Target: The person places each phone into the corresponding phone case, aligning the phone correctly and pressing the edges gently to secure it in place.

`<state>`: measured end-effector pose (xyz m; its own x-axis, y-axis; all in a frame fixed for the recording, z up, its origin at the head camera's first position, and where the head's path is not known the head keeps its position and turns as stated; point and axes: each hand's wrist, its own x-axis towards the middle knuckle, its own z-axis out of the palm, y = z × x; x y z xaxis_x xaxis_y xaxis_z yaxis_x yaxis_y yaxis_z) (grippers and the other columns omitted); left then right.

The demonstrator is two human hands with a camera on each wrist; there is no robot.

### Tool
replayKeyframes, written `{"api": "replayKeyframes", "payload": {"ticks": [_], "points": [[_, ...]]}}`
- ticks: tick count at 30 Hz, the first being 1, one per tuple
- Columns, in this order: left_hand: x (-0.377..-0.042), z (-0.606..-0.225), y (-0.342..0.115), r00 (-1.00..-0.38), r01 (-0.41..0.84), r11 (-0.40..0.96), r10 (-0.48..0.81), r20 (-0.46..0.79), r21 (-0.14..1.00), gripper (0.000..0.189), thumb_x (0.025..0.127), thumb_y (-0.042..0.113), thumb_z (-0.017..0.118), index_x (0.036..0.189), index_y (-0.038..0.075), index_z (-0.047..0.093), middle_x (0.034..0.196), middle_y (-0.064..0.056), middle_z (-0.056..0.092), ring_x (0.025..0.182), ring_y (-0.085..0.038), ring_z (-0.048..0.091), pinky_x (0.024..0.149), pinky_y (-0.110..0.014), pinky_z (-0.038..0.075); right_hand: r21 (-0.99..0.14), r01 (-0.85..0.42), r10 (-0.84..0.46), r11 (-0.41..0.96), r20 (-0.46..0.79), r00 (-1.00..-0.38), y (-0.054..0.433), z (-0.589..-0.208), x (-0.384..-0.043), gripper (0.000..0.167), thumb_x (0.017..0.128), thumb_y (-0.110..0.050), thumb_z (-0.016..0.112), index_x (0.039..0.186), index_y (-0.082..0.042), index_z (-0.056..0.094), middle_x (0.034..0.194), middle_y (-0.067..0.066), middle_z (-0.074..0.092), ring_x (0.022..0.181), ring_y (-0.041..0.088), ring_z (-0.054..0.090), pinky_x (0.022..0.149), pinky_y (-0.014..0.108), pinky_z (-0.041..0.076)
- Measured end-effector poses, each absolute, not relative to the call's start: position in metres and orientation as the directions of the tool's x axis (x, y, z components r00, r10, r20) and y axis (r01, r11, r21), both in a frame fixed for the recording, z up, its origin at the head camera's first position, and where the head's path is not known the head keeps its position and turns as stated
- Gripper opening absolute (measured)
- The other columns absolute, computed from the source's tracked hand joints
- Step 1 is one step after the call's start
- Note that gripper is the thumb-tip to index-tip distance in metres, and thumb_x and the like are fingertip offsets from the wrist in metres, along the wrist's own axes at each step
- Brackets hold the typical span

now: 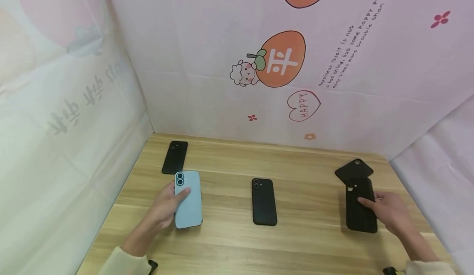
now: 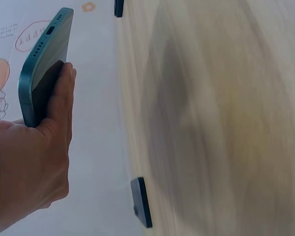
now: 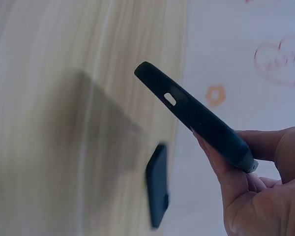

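Observation:
My left hand (image 1: 166,205) grips a light blue phone (image 1: 189,209) above the left part of the table, thumb across its back and twin cameras at the top. In the left wrist view the phone's bottom edge (image 2: 50,37) shows its charging port. On the right, my right hand (image 1: 390,211) pinches a black phone case (image 1: 361,213) between thumb and fingers. Light comes through its port slot and camera cutout, so it looks unfilled. Between the hands a black phone (image 1: 264,205) with two camera lenses lies on the table; whether it wears a case I cannot tell.
A black phone-shaped piece (image 1: 175,157) lies at the back left, just beyond the blue phone. Another black piece with a camera opening (image 1: 353,171) lies turned at the back right, partly behind the held case. Printed cloth (image 1: 207,61) walls in the wooden table (image 1: 229,246).

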<state>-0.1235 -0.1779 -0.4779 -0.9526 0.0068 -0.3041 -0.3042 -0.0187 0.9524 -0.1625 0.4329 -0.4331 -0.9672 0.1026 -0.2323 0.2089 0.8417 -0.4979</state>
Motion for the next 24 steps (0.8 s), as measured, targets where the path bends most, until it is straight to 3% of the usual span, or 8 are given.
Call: {"api": "replayKeyframes", "payload": {"ticks": [4,6,9,11,12,15,19,24], "points": [[-0.124,-0.481,-0.169,-0.956,-0.295,-0.055,0.019,-0.294,0.954,0.049,0.111,0.002,0.048,0.158,-0.003,0.035,0.134,-0.026,0.067,0.118,-0.035,0.070,0.107,-0.050,0.055,-0.519,0.122,0.042,0.846,-0.162,-0.986,0.399,-0.424,-0.164,0.044,0.103,-0.036,0.071,0.103,0.008,0.074,0.091,0.015,0.080,0.076,0.018,0.069,0.065,0.028,0.053],[-0.124,-0.482,-0.165,-0.956,-0.292,-0.064,0.030,-0.291,0.954,0.049,0.111,0.002,0.048,0.158,-0.002,0.036,0.133,-0.025,0.067,0.117,-0.034,0.070,0.106,-0.050,0.055,-0.524,0.093,0.030,0.847,-0.127,-0.991,0.381,-0.420,-0.163,0.041,0.102,-0.036,0.072,0.088,0.003,0.068,0.074,0.010,0.073,0.065,0.013,0.060,0.059,0.026,0.048],[-0.125,-0.482,-0.158,-0.955,-0.297,-0.064,0.042,-0.294,0.953,0.050,0.110,0.002,0.049,0.158,-0.002,0.036,0.137,-0.024,0.064,0.123,-0.036,0.067,0.113,-0.053,0.050,-0.543,0.065,0.003,0.837,-0.114,-0.994,0.356,-0.414,-0.163,0.040,0.102,-0.038,0.073,0.082,-0.004,0.061,0.063,-0.003,0.054,0.059,0.012,0.046,0.056,0.025,0.041],[-0.125,-0.482,-0.153,-0.952,-0.305,-0.055,0.048,-0.302,0.951,0.050,0.110,0.003,0.050,0.158,-0.002,0.035,0.142,-0.023,0.061,0.131,-0.037,0.062,0.117,-0.056,0.044,-0.566,0.037,-0.020,0.823,-0.095,-0.995,0.341,-0.412,-0.163,0.038,0.101,-0.037,0.074,0.084,-0.005,0.063,0.062,-0.005,0.053,0.059,0.009,0.049,0.057,0.023,0.042],[-0.126,-0.482,-0.150,-0.951,-0.307,-0.057,0.054,-0.304,0.950,0.051,0.110,0.003,0.050,0.159,-0.002,0.035,0.144,-0.024,0.059,0.134,-0.039,0.059,0.119,-0.057,0.042,-0.586,0.029,-0.034,0.810,-0.095,-0.995,0.333,-0.411,-0.164,0.035,0.101,-0.037,0.074,0.090,-0.004,0.069,0.064,-0.005,0.061,0.062,0.009,0.055,0.060,0.023,0.046],[-0.128,-0.483,-0.142,-0.949,-0.309,-0.054,0.072,-0.305,0.949,0.053,0.111,0.005,0.051,0.160,-0.002,0.033,0.150,-0.023,0.054,0.142,-0.041,0.051,0.121,-0.057,0.037,-0.638,-0.014,-0.078,0.770,-0.071,-0.994,0.312,-0.408,-0.166,0.033,0.100,-0.034,0.076,0.096,-0.002,0.071,0.066,-0.005,0.061,0.063,0.008,0.055,0.061,0.022,0.047],[-0.130,-0.482,-0.130,-0.949,-0.300,-0.079,0.121,-0.290,0.951,0.052,0.111,0.006,0.050,0.160,-0.002,0.034,0.146,-0.022,0.058,0.138,-0.038,0.055,0.120,-0.056,0.039,-0.714,-0.029,-0.115,0.700,-0.073,-0.991,0.282,-0.403,-0.168,0.030,0.100,-0.030,0.077,0.099,-0.001,0.070,0.064,-0.004,0.058,0.061,0.008,0.051,0.060,0.022,0.046],[-0.131,-0.483,-0.117,-0.946,-0.291,-0.117,0.186,-0.267,0.949,0.050,0.112,0.006,0.048,0.159,-0.002,0.033,0.136,-0.022,0.066,0.125,-0.036,0.067,0.116,-0.054,0.046,-0.822,0.014,-0.139,0.570,-0.113,-0.984,0.252,-0.403,-0.169,0.030,0.100,-0.023,0.076,0.112,0.003,0.072,0.085,0.008,0.080,0.075,0.012,0.075,0.069,0.023,0.061]]}}
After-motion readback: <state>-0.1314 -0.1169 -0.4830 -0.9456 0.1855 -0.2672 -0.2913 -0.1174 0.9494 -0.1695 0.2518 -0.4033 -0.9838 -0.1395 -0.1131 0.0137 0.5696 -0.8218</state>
